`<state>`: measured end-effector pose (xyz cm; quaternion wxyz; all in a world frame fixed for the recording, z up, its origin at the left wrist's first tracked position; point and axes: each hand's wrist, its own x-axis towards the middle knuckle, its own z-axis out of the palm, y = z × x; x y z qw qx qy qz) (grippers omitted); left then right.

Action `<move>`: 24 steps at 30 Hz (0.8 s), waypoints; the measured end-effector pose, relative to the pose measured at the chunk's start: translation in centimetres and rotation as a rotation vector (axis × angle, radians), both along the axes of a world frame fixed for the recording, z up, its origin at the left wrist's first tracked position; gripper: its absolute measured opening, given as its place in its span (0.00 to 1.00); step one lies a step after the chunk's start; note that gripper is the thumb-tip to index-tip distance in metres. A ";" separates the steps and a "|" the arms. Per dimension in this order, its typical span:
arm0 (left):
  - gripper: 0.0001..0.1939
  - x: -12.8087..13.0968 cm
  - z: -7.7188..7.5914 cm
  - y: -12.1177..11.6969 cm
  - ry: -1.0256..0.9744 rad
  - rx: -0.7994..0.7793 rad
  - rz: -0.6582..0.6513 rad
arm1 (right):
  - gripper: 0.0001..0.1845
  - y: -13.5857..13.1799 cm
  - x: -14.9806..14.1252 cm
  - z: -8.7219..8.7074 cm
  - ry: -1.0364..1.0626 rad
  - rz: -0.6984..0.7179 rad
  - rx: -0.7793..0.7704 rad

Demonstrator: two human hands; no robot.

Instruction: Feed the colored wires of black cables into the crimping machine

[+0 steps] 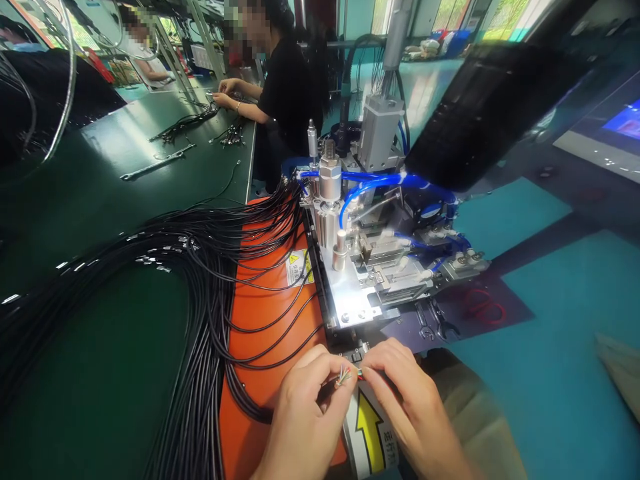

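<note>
Pinching coloured wires (pixel 343 377) in left hand (pixel 303 408) and right hand (pixel 414 393)
Best gripped lightly near the tips, kept uncrossed

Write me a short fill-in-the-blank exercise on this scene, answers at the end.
The fanned-out wires sit between the thumb and forefinger of the person's own ____ hand. Many black cables lie across a panel coloured ____. The large arrow between the forearms is ____. The curving tubes on the metal machine are ____.

Missing words: left; orange; yellow; blue.
</note>
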<state>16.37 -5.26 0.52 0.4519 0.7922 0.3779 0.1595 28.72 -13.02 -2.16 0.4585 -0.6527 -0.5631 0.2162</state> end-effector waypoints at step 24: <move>0.10 -0.3 -2.7 2.0 0.096 0.116 -0.126 | 0.09 1.0 2.1 -6.2 -0.149 -0.081 0.122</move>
